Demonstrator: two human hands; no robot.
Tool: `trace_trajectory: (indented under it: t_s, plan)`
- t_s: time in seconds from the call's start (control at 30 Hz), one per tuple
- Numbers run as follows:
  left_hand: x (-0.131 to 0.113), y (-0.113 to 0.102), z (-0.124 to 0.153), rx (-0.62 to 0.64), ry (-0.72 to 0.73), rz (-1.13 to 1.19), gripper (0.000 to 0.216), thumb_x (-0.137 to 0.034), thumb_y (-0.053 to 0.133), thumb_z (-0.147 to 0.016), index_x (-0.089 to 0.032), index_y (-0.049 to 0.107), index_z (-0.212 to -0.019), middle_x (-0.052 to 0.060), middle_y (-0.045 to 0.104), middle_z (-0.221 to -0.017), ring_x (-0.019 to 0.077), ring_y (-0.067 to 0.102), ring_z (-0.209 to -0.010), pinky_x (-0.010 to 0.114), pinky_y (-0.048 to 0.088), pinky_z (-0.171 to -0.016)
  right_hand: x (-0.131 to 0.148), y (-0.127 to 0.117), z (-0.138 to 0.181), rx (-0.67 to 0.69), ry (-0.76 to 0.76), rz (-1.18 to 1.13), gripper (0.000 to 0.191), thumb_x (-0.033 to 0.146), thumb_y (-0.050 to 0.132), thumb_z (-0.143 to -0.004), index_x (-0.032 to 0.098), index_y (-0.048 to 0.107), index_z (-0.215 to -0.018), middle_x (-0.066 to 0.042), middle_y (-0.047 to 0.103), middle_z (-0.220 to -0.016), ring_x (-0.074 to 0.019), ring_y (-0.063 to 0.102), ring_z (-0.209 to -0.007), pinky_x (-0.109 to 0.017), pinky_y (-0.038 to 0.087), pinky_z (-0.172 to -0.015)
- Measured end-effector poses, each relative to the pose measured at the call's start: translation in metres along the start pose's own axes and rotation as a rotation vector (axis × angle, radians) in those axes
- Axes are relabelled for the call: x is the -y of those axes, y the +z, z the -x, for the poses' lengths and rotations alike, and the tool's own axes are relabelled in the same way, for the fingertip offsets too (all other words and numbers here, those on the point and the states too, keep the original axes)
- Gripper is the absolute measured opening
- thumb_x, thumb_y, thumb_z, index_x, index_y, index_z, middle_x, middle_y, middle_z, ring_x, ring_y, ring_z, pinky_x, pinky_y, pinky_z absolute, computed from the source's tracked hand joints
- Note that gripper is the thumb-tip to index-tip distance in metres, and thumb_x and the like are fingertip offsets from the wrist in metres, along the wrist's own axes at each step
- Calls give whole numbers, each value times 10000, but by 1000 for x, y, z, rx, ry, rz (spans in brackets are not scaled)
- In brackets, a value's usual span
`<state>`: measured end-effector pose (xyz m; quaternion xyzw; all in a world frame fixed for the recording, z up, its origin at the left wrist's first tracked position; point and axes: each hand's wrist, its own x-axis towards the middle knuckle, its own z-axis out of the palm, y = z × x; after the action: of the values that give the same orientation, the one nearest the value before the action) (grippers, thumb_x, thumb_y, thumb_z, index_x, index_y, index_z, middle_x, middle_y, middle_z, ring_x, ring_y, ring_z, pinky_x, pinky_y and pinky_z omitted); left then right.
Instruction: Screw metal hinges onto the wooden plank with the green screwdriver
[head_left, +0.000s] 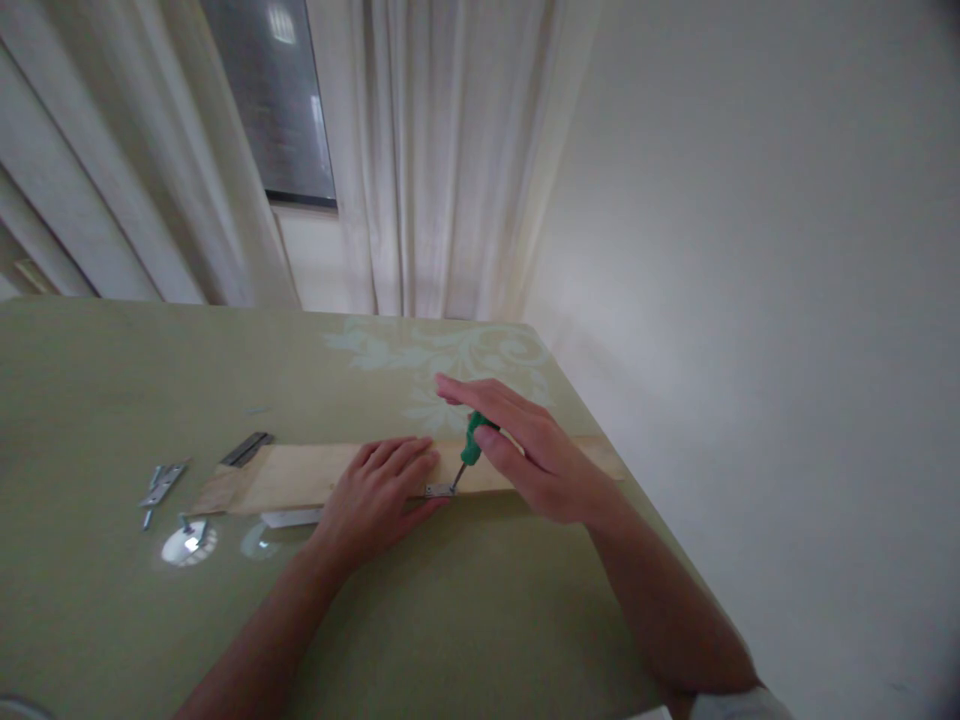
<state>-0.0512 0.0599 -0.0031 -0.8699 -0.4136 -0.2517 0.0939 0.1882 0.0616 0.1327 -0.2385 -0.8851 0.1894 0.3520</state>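
Note:
A long pale wooden board lies flat on the green table. My left hand rests palm down on the board, fingers stretched out, next to a small metal hinge at the board's near edge. My right hand is closed around a green-handled screwdriver. The screwdriver tilts down to the left and its tip meets the hinge.
Loose metal hinges and another hinge lie left of the board. A shiny round lid holding small hardware sits near them. The table's right edge runs close to a white wall. Curtains hang behind.

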Motion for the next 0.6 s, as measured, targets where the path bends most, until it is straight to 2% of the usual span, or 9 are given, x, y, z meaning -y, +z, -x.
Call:
trace_trajectory:
  t_s: [0.03,0.1,0.17,0.23,0.3,0.37,0.43,0.5,0.6]
  plan:
    - [0,0,0,2,0,1,416,-473,683,-971,-219,684,-1300,101,701,-1399,335,645,-1252,500,502,-1013,1,-2,0,45,-3,-88,499,304,468,-1110,304,433,-1608,-89,665,-1432,-203,637,-1273,-398,514,-1089]
    - [0,0,0,3,-3,3,421,-476,684,-968,-226,682,-1306,98,697,-1407,335,646,-1251,503,504,-1009,-1,-1,1,10,-10,-120,419,306,536,-1089,303,569,-1506,-64,741,-1296,-183,698,-1150,-348,555,-1003]
    - [0,0,0,5,-6,2,424,-484,690,-963,-230,686,-1303,101,703,-1396,335,650,-1242,503,507,-1001,-5,4,2,-157,-3,56,266,347,665,-1026,253,745,-1262,-44,779,-1002,-171,718,-925,-302,569,-868]
    - [0,0,0,3,-4,-1,425,-489,689,-964,-227,688,-1298,105,710,-1381,334,654,-1235,503,510,-997,-7,7,2,-260,-4,226,237,387,721,-986,222,782,-1144,-46,752,-892,-176,692,-841,-303,559,-817]
    - [-1,0,0,5,-4,-4,429,-488,687,-966,-226,683,-1306,105,708,-1387,334,651,-1243,501,509,-1003,-4,4,3,-171,1,214,396,392,682,-1009,232,680,-1371,-83,769,-1104,-213,701,-1016,-350,554,-938]
    - [0,0,0,10,-7,-4,426,-486,687,-967,-229,683,-1306,103,702,-1399,334,648,-1248,500,506,-1009,0,-3,3,-15,5,51,559,341,556,-1074,279,419,-1613,-99,673,-1423,-222,639,-1271,-399,501,-1097]
    - [0,1,0,17,-10,-3,423,-484,687,-966,-234,683,-1307,99,699,-1406,334,649,-1247,498,505,-1010,1,-6,2,79,24,-92,579,272,451,-1109,326,298,-1666,-78,603,-1527,-193,611,-1339,-395,482,-1137]
    - [0,1,0,19,-11,-8,417,-480,686,-965,-236,685,-1304,98,700,-1404,335,650,-1244,498,505,-1008,-4,-2,2,47,27,-84,499,290,500,-1101,333,448,-1595,-56,705,-1362,-172,689,-1174,-342,538,-1038]
    - [0,0,0,15,-8,-25,421,-478,688,-964,-229,686,-1303,102,702,-1397,335,650,-1239,502,504,-1007,-12,10,0,-221,26,180,324,392,657,-1027,259,719,-1315,-50,752,-991,-177,687,-889,-308,562,-849]
